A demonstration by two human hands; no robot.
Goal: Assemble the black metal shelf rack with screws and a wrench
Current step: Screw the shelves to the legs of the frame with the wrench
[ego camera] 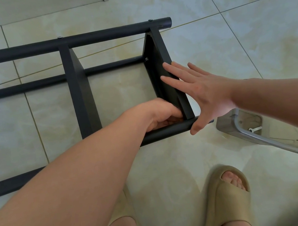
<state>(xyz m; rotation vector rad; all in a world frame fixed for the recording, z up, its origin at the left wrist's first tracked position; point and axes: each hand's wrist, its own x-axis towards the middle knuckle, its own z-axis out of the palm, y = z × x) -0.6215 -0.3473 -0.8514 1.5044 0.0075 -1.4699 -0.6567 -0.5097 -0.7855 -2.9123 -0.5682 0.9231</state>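
right hand (205,94) flat, rack (93,38) end edge

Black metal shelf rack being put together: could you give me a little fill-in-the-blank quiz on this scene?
The black metal shelf rack lies on the tiled ____. The left hand and the right hand both touch the ____. The clear plastic bag lies nearer the ____ hand.
Missing: floor, rack, right.

no readable text, labels, brands, numbers or signs anywhere
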